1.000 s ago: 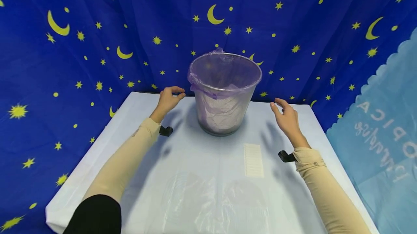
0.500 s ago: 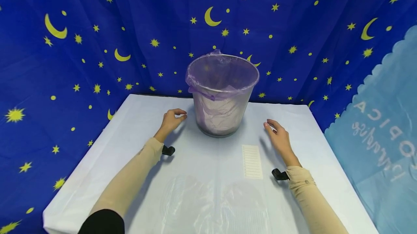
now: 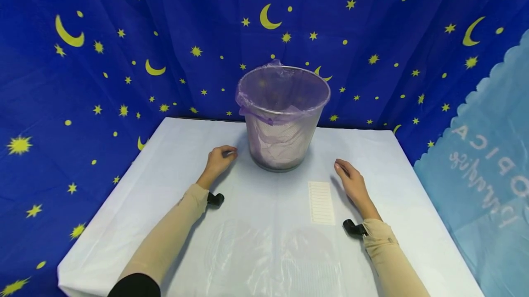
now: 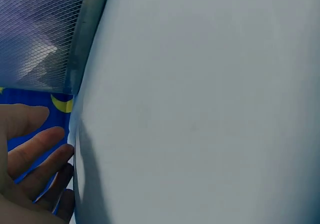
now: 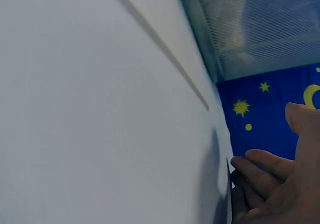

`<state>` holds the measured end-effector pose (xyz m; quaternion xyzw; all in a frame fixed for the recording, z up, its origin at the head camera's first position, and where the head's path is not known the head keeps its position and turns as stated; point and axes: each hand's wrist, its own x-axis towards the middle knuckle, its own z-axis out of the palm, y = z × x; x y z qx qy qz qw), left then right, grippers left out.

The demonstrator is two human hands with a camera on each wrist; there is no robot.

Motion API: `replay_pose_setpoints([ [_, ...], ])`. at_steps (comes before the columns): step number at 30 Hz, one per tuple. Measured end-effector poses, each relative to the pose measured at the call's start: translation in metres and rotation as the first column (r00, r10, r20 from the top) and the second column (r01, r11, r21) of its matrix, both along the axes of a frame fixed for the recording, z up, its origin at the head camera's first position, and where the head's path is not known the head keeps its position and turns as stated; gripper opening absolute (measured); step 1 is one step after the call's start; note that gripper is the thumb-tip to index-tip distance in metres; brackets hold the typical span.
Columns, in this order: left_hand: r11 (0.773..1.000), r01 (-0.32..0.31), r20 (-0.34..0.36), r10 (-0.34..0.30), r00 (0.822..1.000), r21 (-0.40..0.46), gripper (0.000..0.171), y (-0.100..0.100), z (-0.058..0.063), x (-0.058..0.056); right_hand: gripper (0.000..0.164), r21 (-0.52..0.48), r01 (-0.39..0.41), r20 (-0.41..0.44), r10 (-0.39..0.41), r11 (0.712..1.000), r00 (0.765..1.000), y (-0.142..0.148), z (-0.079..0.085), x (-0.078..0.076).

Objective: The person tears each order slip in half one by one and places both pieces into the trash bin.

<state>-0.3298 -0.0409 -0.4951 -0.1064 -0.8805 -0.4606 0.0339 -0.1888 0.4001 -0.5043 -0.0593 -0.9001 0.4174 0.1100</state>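
Observation:
A silver mesh wastebasket stands upright toward the back of the white table. Its purple plastic liner is folded out over the rim and shows through the mesh. My left hand rests at the table surface just left of the basket's base, holding nothing. In the left wrist view its fingers are loosely bent and apart from the basket. On the other side my right hand lies low over the table with relaxed fingers. The right wrist view shows those fingers bare and separate from the mesh.
A pale ruled strip is on the table between basket and right forearm. A clear plastic sheet covers the front. Behind hangs a blue curtain with stars and moons; a light-blue printed cloth hangs at right.
Both hands have come down and toward me, from raised beside the basket to the table surface. The wastebasket has stayed in place; the view shifted slightly.

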Motion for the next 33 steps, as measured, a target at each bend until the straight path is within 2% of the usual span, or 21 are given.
replay_pose_setpoints([
  [4,0.999,0.011,-0.009,-0.011,1.000,0.039,0.028,-0.004,-0.003,0.002,0.064,-0.018,-0.004,-0.022,0.004,1.000,1.000,0.002,-0.004,0.003],
  [12,0.986,0.099,-0.080,-0.089,0.993,0.136,0.028,-0.008,-0.013,0.005,0.060,-0.025,-0.017,-0.068,0.016,1.000,0.998,0.006,-0.004,0.007],
  [16,0.981,0.101,-0.106,-0.084,0.991,0.167,0.027,-0.012,-0.016,0.008,0.061,-0.010,-0.018,-0.073,0.017,1.000,0.997,0.004,-0.008,0.008],
  [22,0.982,0.098,-0.115,-0.080,0.990,0.164,0.026,-0.011,-0.015,0.013,0.057,0.010,-0.038,-0.107,0.038,0.999,0.994,0.001,-0.010,0.011],
  [26,0.982,0.108,-0.134,-0.087,0.987,0.157,0.025,-0.008,-0.016,0.020,0.059,0.028,-0.062,-0.084,0.064,0.998,0.994,-0.002,-0.008,0.014],
  [33,0.975,0.174,-0.192,-0.146,0.971,0.138,0.019,0.010,-0.018,0.041,0.059,0.074,-0.143,-0.046,0.147,0.987,0.988,-0.010,-0.007,0.015],
])
